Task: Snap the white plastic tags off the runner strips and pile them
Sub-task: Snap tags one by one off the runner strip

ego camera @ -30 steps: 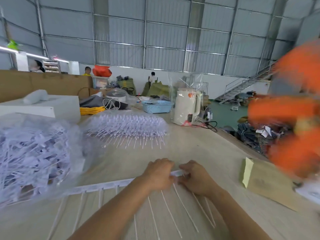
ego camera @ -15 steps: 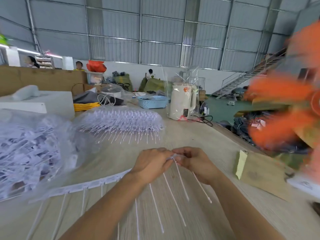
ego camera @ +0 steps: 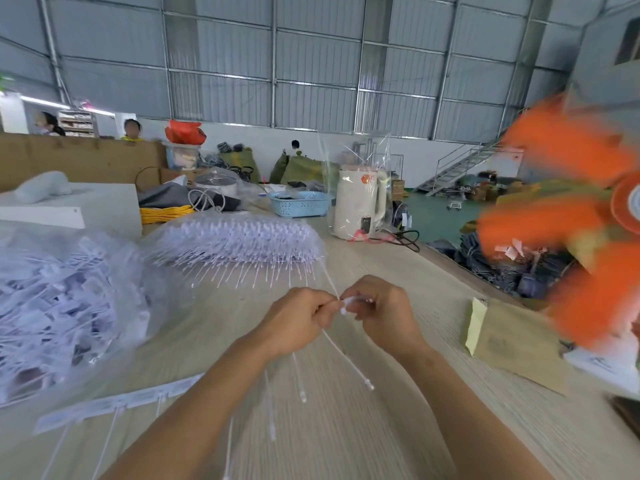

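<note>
A white runner strip (ego camera: 114, 405) with thin tag stems hanging from it runs from the lower left up to my hands. My left hand (ego camera: 298, 318) grips the strip's raised right end, and several stems (ego camera: 346, 358) dangle below it. My right hand (ego camera: 379, 311) pinches a single white tag (ego camera: 356, 301) right beside the left fingers. A clear bag full of loose white tags (ego camera: 59, 306) lies at the left. A second bagged bundle of tags (ego camera: 239, 242) lies behind my hands.
A spinning orange fan (ego camera: 568, 216) blurs the right side. A brown paper envelope (ego camera: 512, 337) lies on the wooden table (ego camera: 398, 278) at the right. A white kettle (ego camera: 360, 206), a blue basket (ego camera: 299, 203) and a white box (ego camera: 100, 209) stand at the back.
Both hands have lifted the strip's right end off the table and drawn together. The right hand now pinches one tag apart from the strip.
</note>
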